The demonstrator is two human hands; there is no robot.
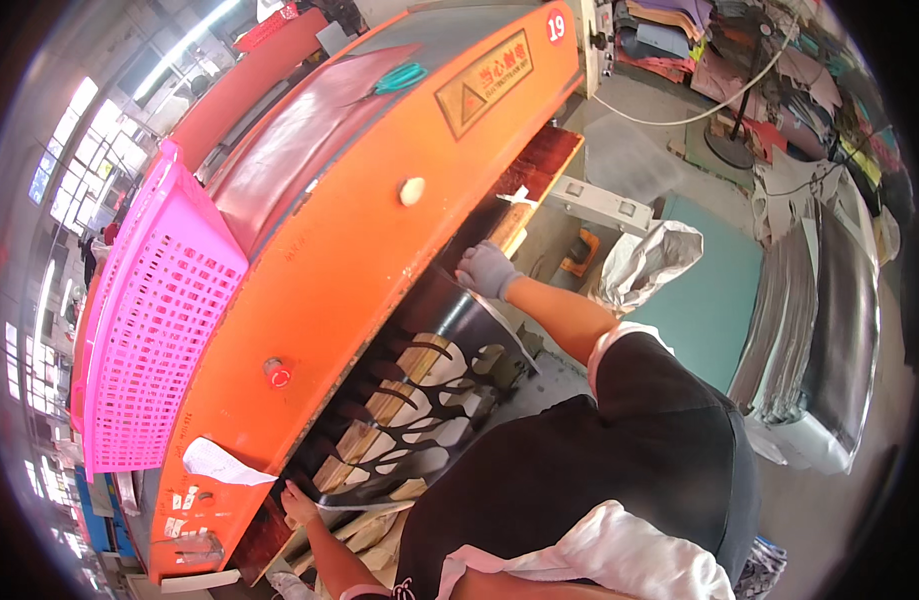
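Observation:
A black sheet (464, 314) with a row of curved cut-out holes hangs over the front edge of the orange press (344, 235). My right hand (487, 270), in a light grey glove, is closed on the sheet's far right end. At the near left end, my bare left hand (301, 505) has its fingers closed at the sheet's other corner. Thin black strips between the holes stretch across a wooden board (384, 407) under the opening. The tips of both hands' fingers are partly hidden by the sheet and the machine edge.
A pink perforated basket (164, 330) rests on the press at left, near a red button (277, 373). Teal-handled scissors (399, 78) lie on top. To the right, a stack of grey sheets (794, 310) stands beside a green surface (704, 300) and a crumpled silvery bag (651, 262).

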